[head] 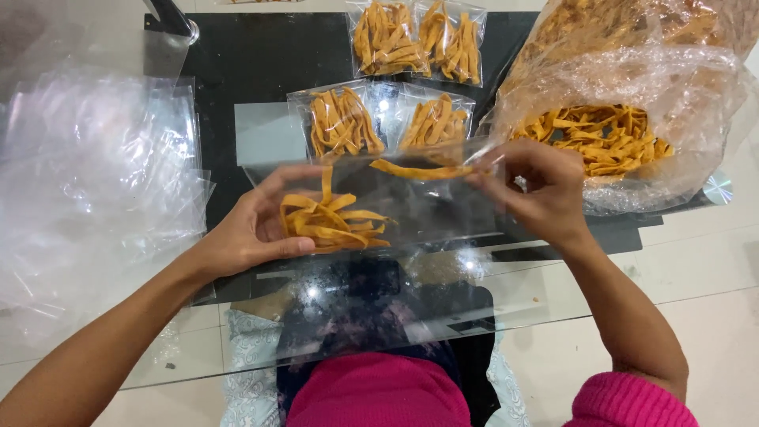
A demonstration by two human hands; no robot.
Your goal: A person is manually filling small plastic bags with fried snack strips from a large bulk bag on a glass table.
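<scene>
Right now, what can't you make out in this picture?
- Head view: big snack bag, top cut off by the frame edge.
- Right hand: fingertips hidden behind the hand; grip unclear.
- Stack of clear bags: count blurred by glare.
- Left hand: palm covered by strips.

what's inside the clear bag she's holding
The small clear bag, held by the left hand and right hand, holds orange fried strips bunched at its left end. The palm covers any strips behind it.

Four small clear bags (pixel 341 122) full of orange snack strips lie on the glass surface (pixel 553 308). A pile of empty clear bags (pixel 95 174) sits at the left. A shiny disc (pixel 718 188) lies at the right.
</scene>
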